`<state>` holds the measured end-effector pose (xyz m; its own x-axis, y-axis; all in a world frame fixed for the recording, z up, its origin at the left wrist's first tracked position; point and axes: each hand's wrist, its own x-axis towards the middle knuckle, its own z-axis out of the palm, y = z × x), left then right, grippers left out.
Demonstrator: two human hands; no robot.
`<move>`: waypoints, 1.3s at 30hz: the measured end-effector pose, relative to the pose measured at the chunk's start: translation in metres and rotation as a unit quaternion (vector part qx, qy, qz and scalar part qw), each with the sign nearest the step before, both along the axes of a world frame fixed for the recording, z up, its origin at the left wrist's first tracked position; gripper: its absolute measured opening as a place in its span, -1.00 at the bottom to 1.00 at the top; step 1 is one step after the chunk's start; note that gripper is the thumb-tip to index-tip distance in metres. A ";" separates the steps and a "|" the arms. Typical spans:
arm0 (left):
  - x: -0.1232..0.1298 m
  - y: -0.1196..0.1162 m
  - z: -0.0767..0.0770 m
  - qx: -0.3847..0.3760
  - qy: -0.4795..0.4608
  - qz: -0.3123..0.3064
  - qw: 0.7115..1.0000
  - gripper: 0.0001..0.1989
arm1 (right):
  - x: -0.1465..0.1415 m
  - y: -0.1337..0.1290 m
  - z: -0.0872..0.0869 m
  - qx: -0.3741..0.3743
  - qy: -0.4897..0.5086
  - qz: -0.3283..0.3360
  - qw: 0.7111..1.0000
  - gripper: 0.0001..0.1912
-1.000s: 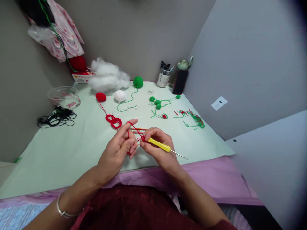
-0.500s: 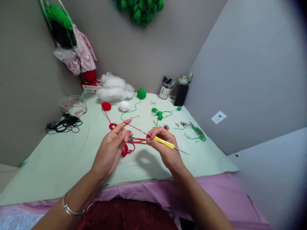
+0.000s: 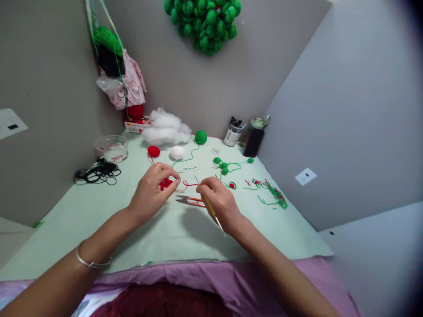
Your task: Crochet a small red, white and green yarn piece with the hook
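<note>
My left hand point(image 3: 153, 189) is curved with thumb and fingertips close together, over a small red crocheted piece point(image 3: 165, 183); what lies between its fingertips is too small to make out. My right hand point(image 3: 220, 202) is closed around a crochet hook with a yellow handle point(image 3: 210, 206), its metal end pointing down toward the front. A strand of red yarn point(image 3: 191, 184) loops from near my left fingertips to my right fingers. Orange-handled thread snips point(image 3: 190, 200) lie on the cloth between my hands, their handles partly behind my right hand.
Behind my hands are red point(image 3: 153, 151), white point(image 3: 177, 152) and green point(image 3: 200, 137) yarn balls and white stuffing point(image 3: 167, 127). Black cord point(image 3: 99, 171) and a clear tub point(image 3: 111, 149) lie left. Green pieces point(image 3: 224, 166), yarn scraps point(image 3: 276, 193), a pen cup point(image 3: 232, 135) and a dark phone point(image 3: 254, 141) are right.
The view has shifted. My left hand's raised index finger has curled toward the thumb. My right hand has turned over, swinging the hook downward, and the taut red strand now hangs slack in a loop.
</note>
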<state>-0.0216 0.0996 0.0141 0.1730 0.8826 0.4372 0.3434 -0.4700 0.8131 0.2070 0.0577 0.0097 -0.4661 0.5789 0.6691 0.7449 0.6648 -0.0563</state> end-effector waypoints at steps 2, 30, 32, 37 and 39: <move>0.009 0.001 0.004 -0.138 -0.104 -0.026 0.985 -0.82 | -0.005 0.015 -0.007 0.028 -0.056 0.006 0.998 -0.71; 0.022 0.052 -0.039 -0.551 -0.359 -0.019 0.753 -0.56 | 0.001 0.063 -0.038 -0.098 0.112 0.030 0.988 -0.66; 0.021 0.053 -0.038 -0.555 -0.355 -0.019 0.752 -0.59 | 0.001 0.067 -0.038 -0.167 0.159 0.024 0.973 -0.78; 0.023 0.050 -0.038 -0.541 -0.340 -0.028 0.769 -0.63 | -0.004 0.068 -0.039 -0.262 0.221 0.044 0.938 -0.87; 0.023 0.048 -0.042 -0.524 -0.328 -0.041 0.785 -0.63 | -0.004 0.064 -0.041 -0.279 0.194 0.048 0.939 -0.86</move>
<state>0.0014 0.1472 -0.0279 0.2880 0.8151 -0.5027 -0.3067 0.5758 0.7579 0.2027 0.1219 -0.0315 -0.3178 0.8575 0.4047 0.5334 0.5146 -0.6713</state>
